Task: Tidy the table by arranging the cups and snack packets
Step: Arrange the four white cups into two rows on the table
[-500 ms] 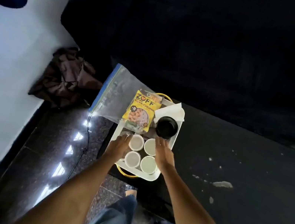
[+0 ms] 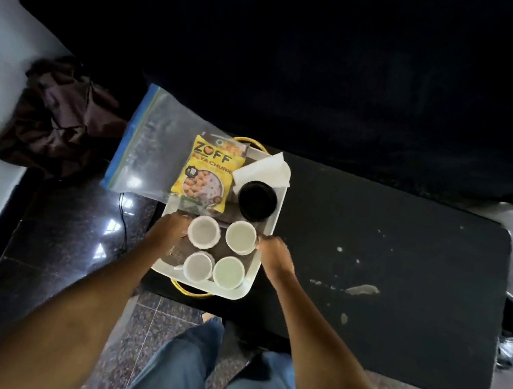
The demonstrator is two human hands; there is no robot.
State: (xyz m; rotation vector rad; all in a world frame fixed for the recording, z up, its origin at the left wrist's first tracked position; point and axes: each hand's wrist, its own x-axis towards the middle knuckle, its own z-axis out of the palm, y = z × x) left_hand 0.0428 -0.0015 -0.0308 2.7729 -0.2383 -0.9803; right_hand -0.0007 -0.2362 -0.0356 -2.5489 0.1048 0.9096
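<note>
Where hands (image 2: pixel 171 231) flank cups (image 2: pixel 204 231): packet (image 2: pixel 206 175), black bowl (image 2: pixel 257 200), zip bag (image 2: pixel 151 146).

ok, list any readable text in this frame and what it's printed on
"ZOFF": large black letters at the top of the yellow snack packet lying on the white tray.
"YA CHUNK": line under it on the same packet; the first and last letters are cut off or blurred.
"10": in the small dark badge on the packet's left side; only just legible.
Small print at the packet's bottom edge: too blurred to read.
Cups, black lid, zip bag, napkin: no text visible.
</note>
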